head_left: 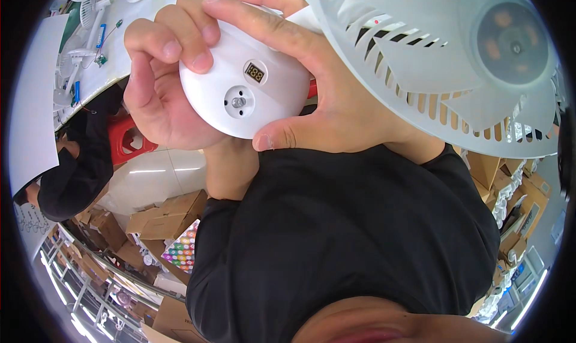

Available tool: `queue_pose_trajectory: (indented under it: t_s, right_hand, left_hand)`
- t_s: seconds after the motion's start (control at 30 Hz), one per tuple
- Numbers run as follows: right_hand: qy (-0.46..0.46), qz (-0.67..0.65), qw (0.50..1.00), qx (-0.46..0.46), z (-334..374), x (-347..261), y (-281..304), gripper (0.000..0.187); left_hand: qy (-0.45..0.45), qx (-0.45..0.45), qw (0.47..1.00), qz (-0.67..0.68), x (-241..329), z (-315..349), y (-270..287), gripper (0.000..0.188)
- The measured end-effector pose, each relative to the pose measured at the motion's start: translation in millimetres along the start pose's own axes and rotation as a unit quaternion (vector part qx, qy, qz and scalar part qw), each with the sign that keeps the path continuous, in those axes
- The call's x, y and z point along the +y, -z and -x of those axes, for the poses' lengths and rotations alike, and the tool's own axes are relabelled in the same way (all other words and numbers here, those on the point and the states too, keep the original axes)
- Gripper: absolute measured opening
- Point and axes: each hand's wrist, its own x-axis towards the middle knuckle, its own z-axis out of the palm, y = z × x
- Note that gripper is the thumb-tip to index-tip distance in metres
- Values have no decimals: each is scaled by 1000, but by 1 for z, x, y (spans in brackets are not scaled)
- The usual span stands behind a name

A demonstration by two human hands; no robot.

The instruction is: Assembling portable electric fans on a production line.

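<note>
The fan grille runs past the upper edge; fingers hide the white housing's rim.

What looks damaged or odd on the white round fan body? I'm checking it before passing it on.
Nothing looks damaged. The white round plastic fan body sits whole between the left hand and right hand, its small display and metal shaft intact. The white slotted fan grille shows no breaks.

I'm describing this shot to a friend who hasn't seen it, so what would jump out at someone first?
First, the round white fan body at upper centre, gripped by both hands: the left hand wraps its left edge, and the right hand spans its top and right side. It shows a small amber display and a metal shaft. At upper right a white fan grille with blades fills the corner.
</note>
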Motion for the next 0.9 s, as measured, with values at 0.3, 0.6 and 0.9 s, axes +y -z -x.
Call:
queue_pose_trajectory:
  t_s: [0.3, 0.6, 0.9]
  right_hand:
    - [-41, 25, 995, -82, 9, 15, 12, 76]
    - [124, 6, 992, -30, 26, 46, -2, 87]
    - [8, -74, 994, -81, 33, 37, 11, 93]
  left_hand:
    - [4, 22, 1000, 22, -14, 22, -10, 30]
    - [-24, 24, 998, -45, -21, 46, -26, 34]
    - [-47, 33, 971, -234, -20, 56, -54, 39]
